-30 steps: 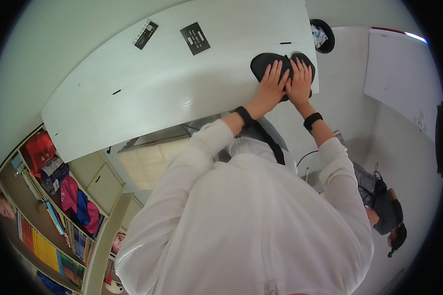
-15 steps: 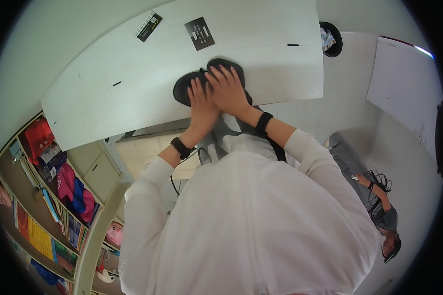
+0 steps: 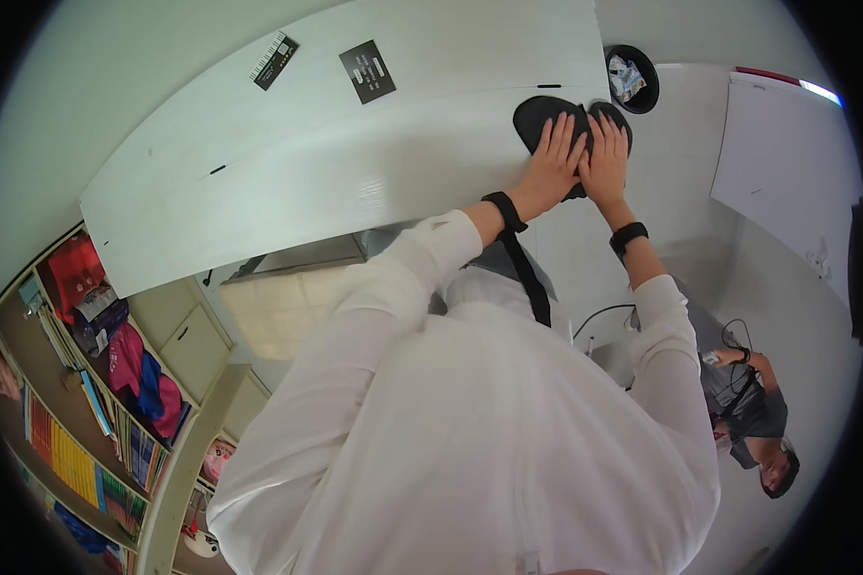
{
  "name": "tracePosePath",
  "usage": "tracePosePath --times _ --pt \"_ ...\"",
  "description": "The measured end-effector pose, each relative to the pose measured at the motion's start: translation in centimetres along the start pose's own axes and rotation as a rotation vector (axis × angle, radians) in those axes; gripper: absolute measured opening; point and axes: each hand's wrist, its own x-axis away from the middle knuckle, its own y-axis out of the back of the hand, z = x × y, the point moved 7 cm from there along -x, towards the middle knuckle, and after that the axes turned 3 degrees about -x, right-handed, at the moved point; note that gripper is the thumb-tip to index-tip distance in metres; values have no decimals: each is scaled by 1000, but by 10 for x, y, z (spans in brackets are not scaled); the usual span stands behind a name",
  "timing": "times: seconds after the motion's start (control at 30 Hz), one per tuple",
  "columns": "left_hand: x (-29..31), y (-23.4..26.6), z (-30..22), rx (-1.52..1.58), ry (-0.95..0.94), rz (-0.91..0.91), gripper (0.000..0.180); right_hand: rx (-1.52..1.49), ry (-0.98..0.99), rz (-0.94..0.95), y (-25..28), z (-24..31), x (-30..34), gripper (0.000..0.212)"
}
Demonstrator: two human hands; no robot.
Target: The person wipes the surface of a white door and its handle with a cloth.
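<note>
At the right end of the white table lies a black thing with two rounded lobes (image 3: 537, 117), its exact kind not clear. My left hand (image 3: 552, 165) rests on the left lobe, fingers stretched out and flat. Close beside it, my right hand (image 3: 605, 165) lies on the right lobe, its fingers also straight. Both palms press from above, and they cover the middle of the black thing. Each wrist has a black band.
The white table (image 3: 288, 163) bears a dark card (image 3: 367, 72) and a small keyboard-patterned card (image 3: 275, 61). A black bin (image 3: 649, 81) stands past its right end. Shelves of books (image 3: 62, 450) are at left. Another person (image 3: 753, 412) sits at right with cables in hand.
Both my hands and the black thing have moved right along the table, from its middle to the right end. The other person has shifted a little.
</note>
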Motion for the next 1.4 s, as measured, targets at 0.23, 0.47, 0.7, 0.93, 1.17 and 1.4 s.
tracePosePath --times 0.23,0.47,0.7,0.93,1.17,1.4 --pt "48 23 42 127 64 -28 65 109 -134 -96 -28 56 -1 44" --pt "179 108 126 -187 351 179 66 -203 131 135 -82 227 -43 46" --pt "213 128 146 -275 568 228 68 -362 293 164 -95 272 -55 52" --pt "117 75 112 -135 350 70 67 -311 209 154 -74 154 -48 60" --pt "27 22 65 -40 92 37 67 -62 -54 -51 -36 43 -21 54" --pt "65 47 84 93 126 -20 67 27 -75 31 -50 84 -22 55"
